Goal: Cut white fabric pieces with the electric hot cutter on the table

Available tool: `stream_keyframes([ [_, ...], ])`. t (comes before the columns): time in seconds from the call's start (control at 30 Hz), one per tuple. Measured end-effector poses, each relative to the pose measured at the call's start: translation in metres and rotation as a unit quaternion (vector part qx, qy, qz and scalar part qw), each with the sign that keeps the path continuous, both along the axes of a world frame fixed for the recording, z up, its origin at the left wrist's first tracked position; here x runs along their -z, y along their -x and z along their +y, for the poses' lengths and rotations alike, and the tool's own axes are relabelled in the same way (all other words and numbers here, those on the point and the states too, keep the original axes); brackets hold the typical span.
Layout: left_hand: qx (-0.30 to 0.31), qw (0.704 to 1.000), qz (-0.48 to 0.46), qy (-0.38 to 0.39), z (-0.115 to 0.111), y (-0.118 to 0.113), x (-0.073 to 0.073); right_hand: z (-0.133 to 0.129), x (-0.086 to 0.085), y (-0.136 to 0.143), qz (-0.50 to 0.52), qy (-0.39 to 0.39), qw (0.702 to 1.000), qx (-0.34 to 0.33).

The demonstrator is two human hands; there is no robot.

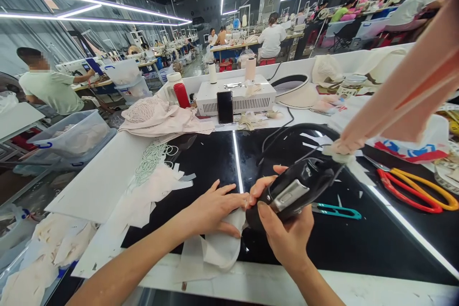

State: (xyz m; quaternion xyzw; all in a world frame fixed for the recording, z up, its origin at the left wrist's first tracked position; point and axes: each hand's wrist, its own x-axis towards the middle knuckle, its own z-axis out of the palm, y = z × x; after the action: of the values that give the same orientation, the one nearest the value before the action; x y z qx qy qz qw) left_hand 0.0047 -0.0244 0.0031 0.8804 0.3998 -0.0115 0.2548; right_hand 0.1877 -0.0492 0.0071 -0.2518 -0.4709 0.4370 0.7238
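Observation:
Wrapped around a black handheld electric tool is my right hand, with the tool's front end low over the black tabletop. My left hand lies flat with fingers spread, pressing a pale fabric piece against the surface. Its index fingertip is close beside the tool's front end. The fabric's near edge curls over by the table's front edge. A cord and a pink cloth strip run from the rear of the tool to the upper right. The tool's tip is hidden by my fingers.
Orange and red scissors and teal snips lie at right. Green cord loops and fabric scraps lie at left. A phone leans on a white box behind. Other people sit farther off.

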Motion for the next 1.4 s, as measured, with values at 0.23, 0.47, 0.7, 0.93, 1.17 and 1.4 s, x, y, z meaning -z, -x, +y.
stream_keyframes([
  [0.23,0.003,1.0,-0.011,0.005,-0.001,0.001,0.0,-0.003,0.002,-0.001,-0.018,0.006,1.0,0.001],
  [0.47,0.022,0.999,-0.011,-0.023,0.003,0.003,0.008,-0.007,0.002,0.002,-0.022,-0.01,1.0,-0.007],
  [0.7,-0.008,0.985,-0.028,-0.169,-0.024,0.008,0.014,-0.003,-0.005,-0.012,-0.004,-0.002,1.0,-0.02],
  [0.93,-0.054,0.94,0.021,-0.336,-0.09,-0.004,0.035,0.01,-0.007,-0.037,-0.01,-0.004,1.0,0.004],
  [1.17,-0.044,0.958,-0.052,-0.278,-0.079,0.013,0.034,0.012,-0.01,-0.042,-0.024,-0.007,1.0,0.007],
  [1.4,-0.01,0.967,-0.07,-0.247,-0.064,0.032,0.016,0.009,-0.01,-0.046,-0.018,-0.001,1.0,0.012],
])
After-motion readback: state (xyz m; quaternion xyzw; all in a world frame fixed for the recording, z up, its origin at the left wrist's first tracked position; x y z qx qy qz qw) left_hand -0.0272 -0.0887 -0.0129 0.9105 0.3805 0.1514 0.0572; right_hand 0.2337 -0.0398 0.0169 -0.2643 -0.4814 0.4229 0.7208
